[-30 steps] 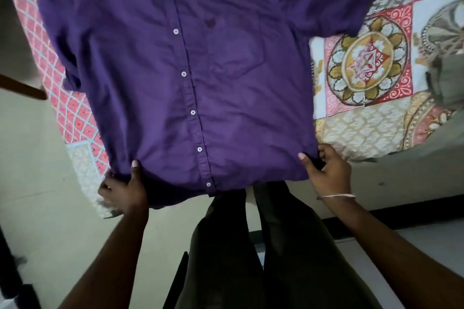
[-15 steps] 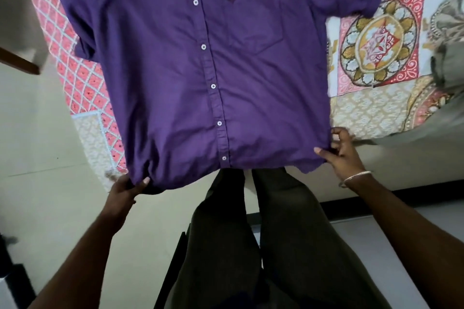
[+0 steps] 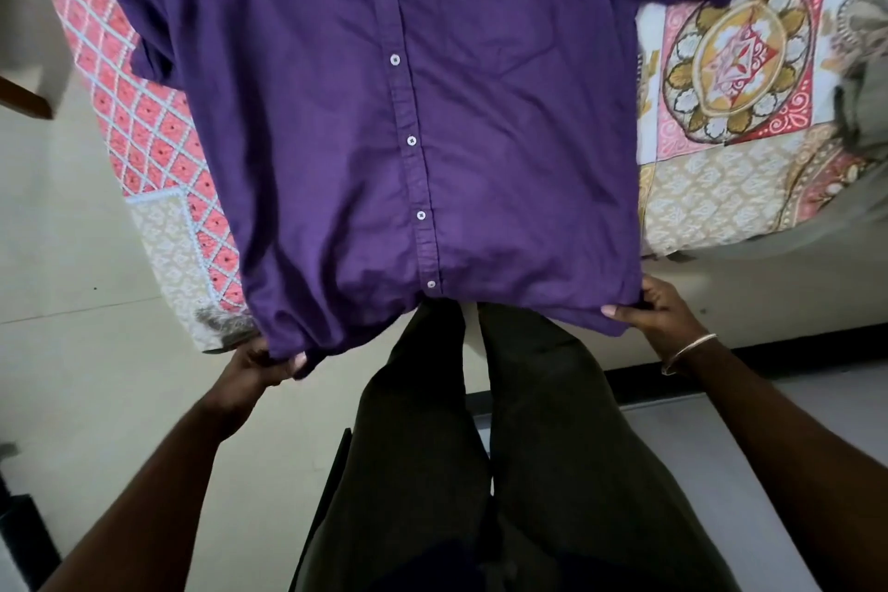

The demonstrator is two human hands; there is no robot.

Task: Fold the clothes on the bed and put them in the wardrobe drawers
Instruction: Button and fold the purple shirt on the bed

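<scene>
A purple button-up shirt [image 3: 336, 120] lies spread front-up over the corner of the bed [image 3: 730, 188], its hem hanging past the edge toward me. My left hand [image 3: 262, 363] grips the hem's left corner from below, the fingers curled under the cloth. My right hand [image 3: 656, 312] pinches the right corner of the hem, thumb on top. The collar is out of view at the top.
The bed's patterned red, gold and white sheet shows on both sides of the shirt. A grey-green garment [image 3: 865, 111] lies at the right edge. My dark trouser legs [image 3: 480, 447] stand below the hem. Pale floor tiles [image 3: 72, 351] spread to the left.
Both hands have drawn the hem lower in view and farther apart, stretching the shirt flatter. The left hand now holds the corner from underneath.
</scene>
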